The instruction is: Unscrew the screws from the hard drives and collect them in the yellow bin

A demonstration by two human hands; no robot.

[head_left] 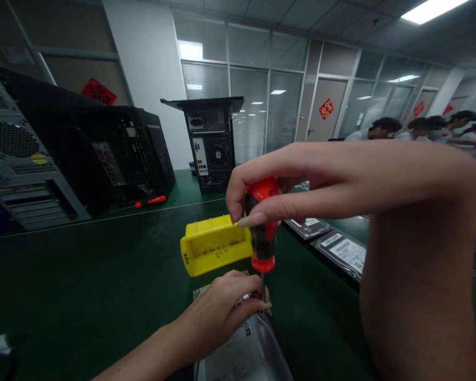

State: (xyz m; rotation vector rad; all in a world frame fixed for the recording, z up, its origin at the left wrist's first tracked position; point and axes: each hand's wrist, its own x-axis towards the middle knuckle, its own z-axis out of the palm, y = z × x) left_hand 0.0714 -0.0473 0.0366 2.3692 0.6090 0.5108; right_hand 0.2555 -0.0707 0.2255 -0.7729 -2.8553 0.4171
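My right hand (277, 196) is closed round the red and black handle of a screwdriver (264, 238). Its shaft points straight down to the edge of a silver hard drive (241, 354) on the green table. Curled over the far end of that drive, my left hand (234, 296) has its thumb and fingertips close about the lower shaft, and they hide the screwdriver's tip. Whether these fingers pinch the shaft or only the drive is hard to see. Just beyond them a yellow bin (216, 246) lies with small dark screws inside.
Open computer cases (127, 153) stand at the left, and a black tower (214, 148) stands at the back. Another red screwdriver (150, 201) lies before the cases. More hard drives (343, 251) line the right side. Several people (420, 127) are at the far right.
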